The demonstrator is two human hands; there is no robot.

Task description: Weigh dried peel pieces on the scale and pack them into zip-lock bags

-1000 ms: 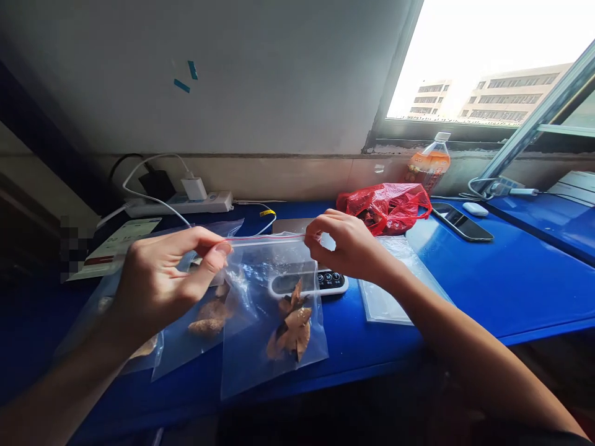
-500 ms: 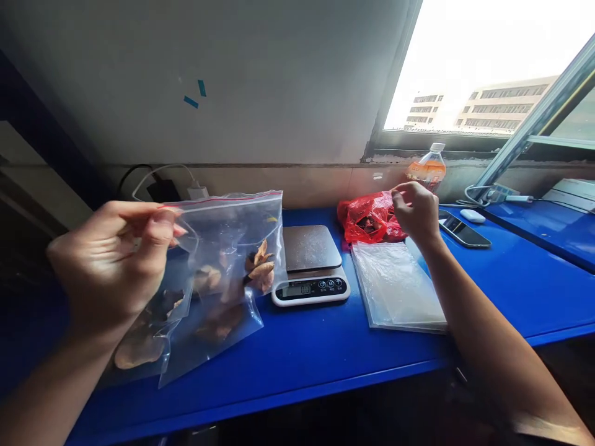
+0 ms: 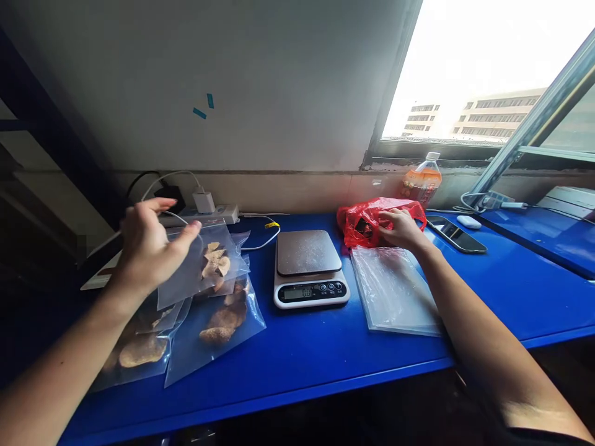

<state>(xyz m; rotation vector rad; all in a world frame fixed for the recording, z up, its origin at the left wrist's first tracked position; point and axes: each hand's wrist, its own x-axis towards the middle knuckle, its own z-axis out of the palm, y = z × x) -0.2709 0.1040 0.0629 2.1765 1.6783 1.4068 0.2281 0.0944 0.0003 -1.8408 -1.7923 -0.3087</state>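
My left hand point(image 3: 151, 244) is raised over the left of the table, thumb and fingers apart, holding nothing. Under and beside it lie clear zip bags; the top bag point(image 3: 215, 263) has pale dried slices inside. Below that, another zip bag point(image 3: 223, 325) contains larger brown dried pieces, and one more bag point(image 3: 142, 353) lies to its left, partly behind my forearm. On the right, my right hand point(image 3: 402, 230) grips the edge of a red plastic bag point(image 3: 383, 207); dark contents show through its opening. Between my hands stands a digital kitchen scale point(image 3: 309, 254) with a bare plate.
A stack of clear plastic bags point(image 3: 395, 294) lies right of the scale. Behind the red bag stands a drink bottle point(image 3: 423, 179). A phone point(image 3: 458, 234) and a white earphone case point(image 3: 468, 222) lie farther right. A power strip point(image 3: 225, 214) with cables runs along the wall.
My left hand has let go of the zip bag, which now lies on the others at the left. My right hand has come down onto the red bag.
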